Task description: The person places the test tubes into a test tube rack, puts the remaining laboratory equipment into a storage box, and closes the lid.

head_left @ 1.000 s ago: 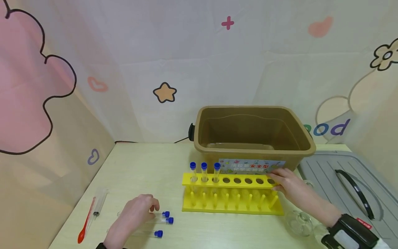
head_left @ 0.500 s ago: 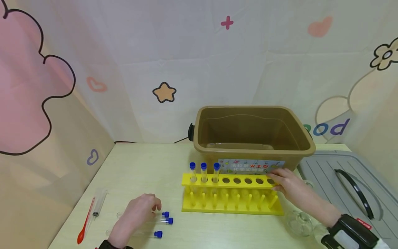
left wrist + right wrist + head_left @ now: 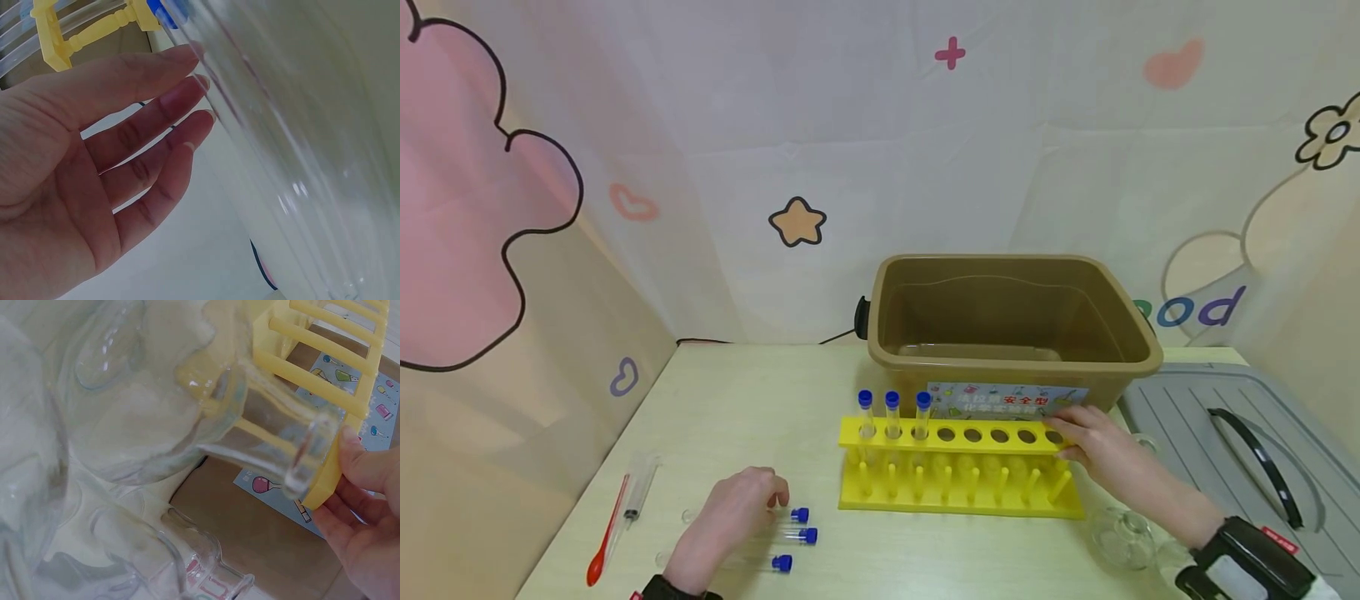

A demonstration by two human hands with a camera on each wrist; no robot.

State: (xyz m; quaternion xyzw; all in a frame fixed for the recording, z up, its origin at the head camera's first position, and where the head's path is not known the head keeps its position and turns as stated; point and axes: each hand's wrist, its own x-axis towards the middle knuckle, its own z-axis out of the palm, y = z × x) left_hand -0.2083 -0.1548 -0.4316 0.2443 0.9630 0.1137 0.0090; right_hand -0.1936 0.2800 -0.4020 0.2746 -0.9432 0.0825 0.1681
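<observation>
A yellow test tube rack point(image 3: 962, 506) stands before the brown bin, with three blue-capped test tubes point(image 3: 892, 402) in its leftmost holes. My right hand point(image 3: 1101, 442) pinches the rack's right end, thumb in front and fingers behind in the right wrist view. To the left, my left hand point(image 3: 733, 517) hovers low over several clear test tubes lying flat, their blue caps point(image 3: 807, 536) pointing right. In the left wrist view its slightly bent fingers point(image 3: 187, 128) reach right to the edge of a clear tube point(image 3: 275, 137), without wrapping round it.
The brown bin point(image 3: 1015, 365) stands behind the rack. A grey lid point(image 3: 1195, 433) with a black handle lies at right. Glass flasks point(image 3: 1123, 537) stand near my right forearm. A red spoon point(image 3: 606, 533) and a syringe point(image 3: 640, 492) lie at far left.
My left hand has shifted slightly right over the lying tubes. The middle tube's cap sits a little nearer to me. The right hand keeps its hold on the rack.
</observation>
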